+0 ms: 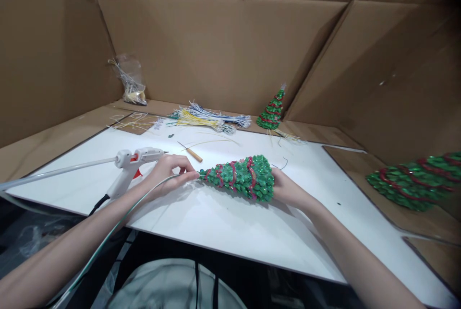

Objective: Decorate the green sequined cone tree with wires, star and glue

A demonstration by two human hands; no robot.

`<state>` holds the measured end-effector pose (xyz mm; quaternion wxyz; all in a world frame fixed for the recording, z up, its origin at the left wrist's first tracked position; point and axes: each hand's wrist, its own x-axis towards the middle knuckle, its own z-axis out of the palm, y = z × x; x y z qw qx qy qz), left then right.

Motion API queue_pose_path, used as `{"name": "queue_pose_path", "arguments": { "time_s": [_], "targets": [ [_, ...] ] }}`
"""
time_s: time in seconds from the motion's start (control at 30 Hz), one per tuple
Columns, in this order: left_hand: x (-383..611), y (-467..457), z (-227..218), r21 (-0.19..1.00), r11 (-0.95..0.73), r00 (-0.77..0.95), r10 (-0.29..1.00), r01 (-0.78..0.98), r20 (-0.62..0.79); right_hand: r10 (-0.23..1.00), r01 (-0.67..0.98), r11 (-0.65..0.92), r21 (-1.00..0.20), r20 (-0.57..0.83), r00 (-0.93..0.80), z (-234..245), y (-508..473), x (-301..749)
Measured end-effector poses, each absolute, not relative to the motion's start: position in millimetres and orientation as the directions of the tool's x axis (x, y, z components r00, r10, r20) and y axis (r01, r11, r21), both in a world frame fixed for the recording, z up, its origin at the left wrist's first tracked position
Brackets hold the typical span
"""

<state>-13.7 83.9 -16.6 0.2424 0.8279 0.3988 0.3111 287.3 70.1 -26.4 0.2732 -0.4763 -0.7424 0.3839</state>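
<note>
A green sequined cone tree with red bands lies on its side over the white board, tip pointing left. My right hand is closed round its wide base. My left hand pinches at the tree's tip, with a thin green strand running from its fingers back along my forearm. A white glue gun with an orange trigger stands just left of my left hand, a long glue stick poking out of its back.
A wooden-handled awl lies behind my left hand. Bundles of yellow, white and blue strands sit at the back. A small upright tree stands beside them, another tree lies at the right. A plastic bag leans on the cardboard wall.
</note>
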Motion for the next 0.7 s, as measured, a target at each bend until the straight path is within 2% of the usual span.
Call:
{"name": "queue_pose_path", "arguments": {
  "time_s": [0.37,0.7],
  "targets": [
    [-11.1,84.1,-18.8,0.72,-0.536,0.477,0.819,0.44,0.319,0.925,0.511,0.248,-0.823,0.044,-0.378,-27.2,70.4,287.3],
    [-10.1,83.3,-22.5,0.686,-0.589,0.531,0.777,0.427,0.338,0.921,0.502,0.259,-0.825,0.055,-0.386,-27.2,70.7,287.4]
  ]
}}
